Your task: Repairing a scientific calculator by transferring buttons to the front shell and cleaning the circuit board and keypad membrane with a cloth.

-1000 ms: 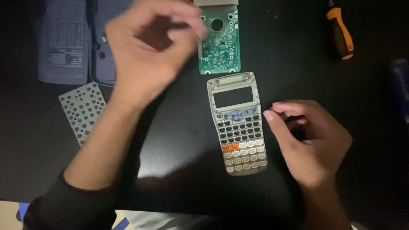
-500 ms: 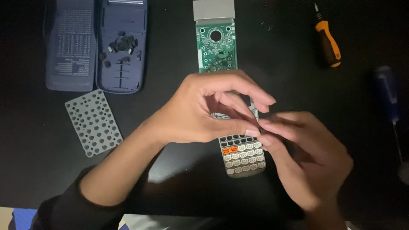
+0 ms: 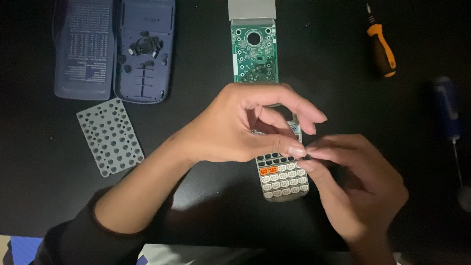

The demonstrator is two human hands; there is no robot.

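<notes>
Over the calculator front [image 3: 283, 179] (keys up), left hand [image 3: 240, 127] and right hand [image 3: 355, 184] pinch its right edge.

Both hands, left hand [image 3: 235, 125] and right hand [image 3: 360, 189], meet over the calculator keypad face [image 3: 283, 179]; green circuit board [image 3: 254, 51] lies at twelve o'clock on the tabletop [image 3: 343, 88].

Left hand [image 3: 235, 125] arches, fingers curled (tips meeting right hand [image 3: 358, 186]).
</notes>
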